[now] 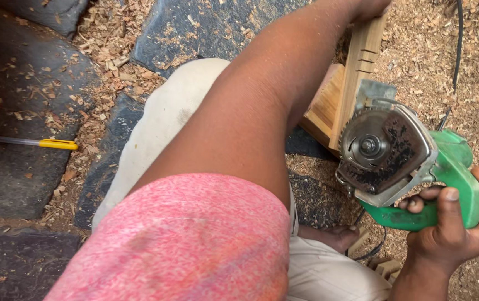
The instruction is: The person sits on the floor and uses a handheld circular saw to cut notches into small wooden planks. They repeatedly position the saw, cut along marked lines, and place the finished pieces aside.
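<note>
R hand (457, 223) wrapped tight round green saw (412, 167) handle, lower right; blade up against notched wood strip (359, 67). Strip stands tilted, upper right, against a wood block (326, 103). L hand (370, 6) at strip's top, mostly out of frame; can't tell its grip. Sawdust (473, 72) on ground; yellow pen (55, 144) at left.

Probably an outdoor woodworking spot: sawdust (418, 67), stone slabs (22, 167), green circular saw (401, 167).
</note>
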